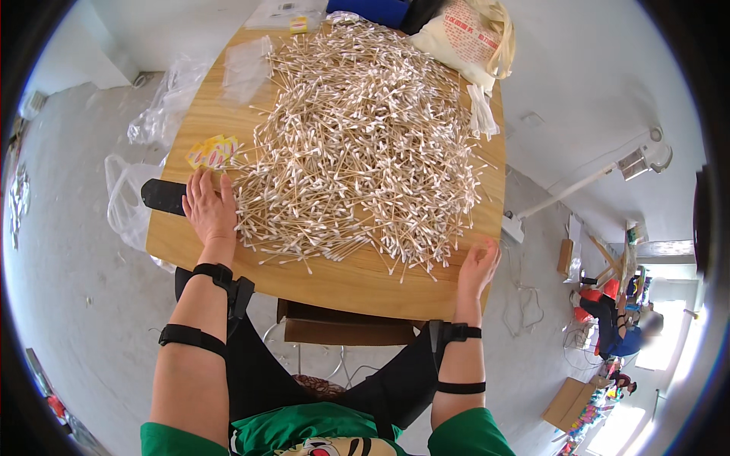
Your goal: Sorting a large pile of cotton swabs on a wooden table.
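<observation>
In the head view, my left hand [209, 209] lies flat, fingers slightly spread, across the black strip [162, 196], which runs crosswise past the table's [365, 298] left edge. My right hand [477, 267], loosely half-curled, is by the right edge. Wood shows between it and the mid-table cotton swabs [357, 144], pointing every way, heaped lengthwise away from me.

Head view, wide fisheye, is looking steeply down from the wearer's head, above the near side of the worktop [357, 296], facing across it. Frame is taking in nearly the whole top, left fingers [206, 184] and right fingers [490, 254] included; forearms [188, 380] are entering from below, floor [84, 262] is flanking both sides, edges are bowing.
</observation>
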Demonstrator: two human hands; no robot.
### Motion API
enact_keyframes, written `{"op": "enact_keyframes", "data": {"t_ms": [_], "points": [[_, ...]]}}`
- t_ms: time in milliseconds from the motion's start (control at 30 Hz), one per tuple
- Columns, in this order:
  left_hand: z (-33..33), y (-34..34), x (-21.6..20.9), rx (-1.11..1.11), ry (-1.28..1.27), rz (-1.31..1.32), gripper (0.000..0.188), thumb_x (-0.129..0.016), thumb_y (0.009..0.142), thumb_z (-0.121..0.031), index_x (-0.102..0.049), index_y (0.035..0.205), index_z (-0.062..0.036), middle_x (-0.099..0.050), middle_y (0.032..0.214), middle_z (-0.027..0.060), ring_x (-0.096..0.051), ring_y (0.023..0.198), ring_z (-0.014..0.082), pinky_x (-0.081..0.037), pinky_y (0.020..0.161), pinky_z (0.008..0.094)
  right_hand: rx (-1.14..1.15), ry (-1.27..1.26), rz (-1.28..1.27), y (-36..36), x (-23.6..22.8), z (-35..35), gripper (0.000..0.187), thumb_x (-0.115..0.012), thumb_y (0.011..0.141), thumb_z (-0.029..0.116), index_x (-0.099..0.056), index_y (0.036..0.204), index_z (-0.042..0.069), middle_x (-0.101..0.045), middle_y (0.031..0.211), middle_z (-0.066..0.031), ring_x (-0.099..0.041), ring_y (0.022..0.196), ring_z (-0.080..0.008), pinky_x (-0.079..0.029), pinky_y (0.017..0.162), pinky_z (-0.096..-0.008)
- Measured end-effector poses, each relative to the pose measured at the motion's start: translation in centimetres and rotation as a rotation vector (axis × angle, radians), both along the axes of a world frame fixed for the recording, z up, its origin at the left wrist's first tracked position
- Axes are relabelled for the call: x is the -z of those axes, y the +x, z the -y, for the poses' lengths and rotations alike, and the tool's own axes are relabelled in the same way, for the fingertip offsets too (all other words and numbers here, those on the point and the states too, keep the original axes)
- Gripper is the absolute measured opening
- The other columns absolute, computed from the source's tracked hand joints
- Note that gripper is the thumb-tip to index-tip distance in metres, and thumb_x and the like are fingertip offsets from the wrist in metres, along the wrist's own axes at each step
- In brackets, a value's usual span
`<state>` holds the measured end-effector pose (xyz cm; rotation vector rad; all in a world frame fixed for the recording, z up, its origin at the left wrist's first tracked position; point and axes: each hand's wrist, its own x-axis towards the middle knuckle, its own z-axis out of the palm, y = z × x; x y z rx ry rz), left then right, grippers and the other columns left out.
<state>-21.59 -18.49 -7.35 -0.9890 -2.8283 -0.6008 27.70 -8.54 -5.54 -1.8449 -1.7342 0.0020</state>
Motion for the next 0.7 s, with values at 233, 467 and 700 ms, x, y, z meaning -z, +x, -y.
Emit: {"op": "enact_keyframes", "data": {"t_ms": [233, 467, 700], "points": [[0.0, -0.3, 0.5, 0.007, -0.019, -0.005, 0.049, -0.042, 0.099, -0.049, -0.052, 0.132, -0.0144, -0.046, 0.144, 0.0015, -0.034, 0.139, 0.0179, -0.020, 0.116, 0.0435, 0.209, -0.313, 0.283, 0.5, 0.1, -3.2, 0.049, -0.045, 0.099, 0.031, -0.043, 0.139, 0.003, -0.039, 0.149, -0.0166, -0.032, 0.141, -0.0327, -0.025, 0.115, -0.0446], [0.1, -1.2, 0.3, 0.049, 0.098, 0.016, 0.049, -0.042, 0.100, -0.047, -0.053, 0.130, -0.0114, -0.050, 0.140, 0.0035, -0.043, 0.133, 0.0217, -0.027, 0.111, 0.0427, 0.351, -0.458, 0.266, -2.7, -1.2, -3.7, 0.059, -0.034, 0.102, 0.038, -0.031, 0.148, 0.001, -0.026, 0.157, -0.0149, -0.020, 0.147, -0.0275, -0.015, 0.120, -0.0433], [2.1, -1.1, 0.5, 0.182, 0.608, -0.001, 0.023, -0.052, 0.100, -0.019, -0.062, 0.109, -0.0012, -0.062, 0.111, 0.0130, -0.056, 0.106, 0.0288, -0.043, 0.094, 0.0395, 0.349, -0.446, 0.220, -3.4, -2.2, -3.5, 0.058, -0.033, 0.101, 0.035, -0.030, 0.148, 0.000, -0.027, 0.157, -0.0141, -0.020, 0.147, -0.0273, -0.014, 0.120, -0.0428]]}}
